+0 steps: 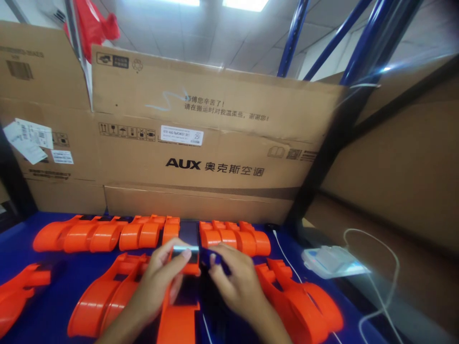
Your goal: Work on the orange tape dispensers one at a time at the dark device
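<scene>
My left hand (163, 272) is closed around an orange plastic tape dispenser (178, 325), its thumb on a shiny grey strip (185, 249) at the top. Close beside it, my right hand (234, 277) pinches a small dark blue piece (215, 260) whose kind I cannot make out. The fingers of the two hands nearly meet, with a narrow gap between them. Orange dispensers of the same shape (96, 301) lie left of my left hand, and more of them (304, 306) lie right of my right hand.
A row of several orange dispensers (103, 236) stands along the back of the blue surface (53, 306). Behind rises a large cardboard box panel (215, 181). A clear plastic case (333, 262) and a white cable (396, 267) are at the right, near a dark upright post (315, 177).
</scene>
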Demonstrator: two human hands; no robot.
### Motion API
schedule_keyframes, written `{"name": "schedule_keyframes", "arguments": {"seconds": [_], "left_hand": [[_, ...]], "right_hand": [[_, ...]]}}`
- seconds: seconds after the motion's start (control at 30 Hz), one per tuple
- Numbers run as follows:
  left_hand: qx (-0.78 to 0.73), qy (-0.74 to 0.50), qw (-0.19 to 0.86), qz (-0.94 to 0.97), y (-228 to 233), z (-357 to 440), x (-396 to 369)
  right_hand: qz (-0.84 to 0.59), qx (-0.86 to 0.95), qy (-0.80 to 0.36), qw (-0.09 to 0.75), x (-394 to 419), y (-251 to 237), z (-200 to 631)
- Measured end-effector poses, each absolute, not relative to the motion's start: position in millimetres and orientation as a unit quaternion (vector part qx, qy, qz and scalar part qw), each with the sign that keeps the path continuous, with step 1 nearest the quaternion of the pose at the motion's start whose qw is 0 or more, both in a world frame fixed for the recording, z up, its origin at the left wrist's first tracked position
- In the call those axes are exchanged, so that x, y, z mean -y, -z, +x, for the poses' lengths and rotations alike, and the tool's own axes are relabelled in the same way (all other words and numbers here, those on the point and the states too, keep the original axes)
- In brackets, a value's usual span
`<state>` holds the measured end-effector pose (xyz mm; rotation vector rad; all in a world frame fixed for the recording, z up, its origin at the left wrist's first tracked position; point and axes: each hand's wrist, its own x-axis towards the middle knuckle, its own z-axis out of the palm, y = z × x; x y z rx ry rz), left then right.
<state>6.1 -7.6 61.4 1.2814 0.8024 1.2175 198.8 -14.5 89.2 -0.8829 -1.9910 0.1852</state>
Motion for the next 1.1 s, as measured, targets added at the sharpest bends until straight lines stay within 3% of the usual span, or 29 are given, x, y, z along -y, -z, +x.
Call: {"name": "schedule_keyframes", "arguments": {"seconds": [0.1, 0.17, 0.4, 0.6, 0.77, 0.97, 1.1], "left_hand": [[-0.340, -0.522, 0.580, 0.526, -62, 3, 5], [-0.354, -0.531, 0.568, 0.519, -61, 2, 3], [-0.391, -0.530, 0.547, 0.516, -60, 5, 3], [-0.396, -0.512, 0.531, 0.547, -63, 9, 11], [-0.398, -0.492, 0.547, 0.547, -65, 11, 15], [-0.390, -0.500, 0.558, 0.535, -63, 16, 16], [-0.378, -0.510, 0.561, 0.531, -59, 15, 12]], "right_hand": [[-0.423, 0.733, -0.066, 0.529, 10, -94, 213], [-0.484, 0.699, -0.035, 0.525, 4, -96, 222], [-0.586, 0.748, -0.037, 0.310, -5, -95, 242], [-0.574, 0.778, -0.062, 0.247, -2, -89, 250], [-0.557, 0.779, -0.012, 0.286, 2, -92, 240], [-0.364, 0.852, -0.123, 0.355, 19, -106, 209], [-0.351, 0.855, -0.104, 0.367, 20, -97, 195]]}}
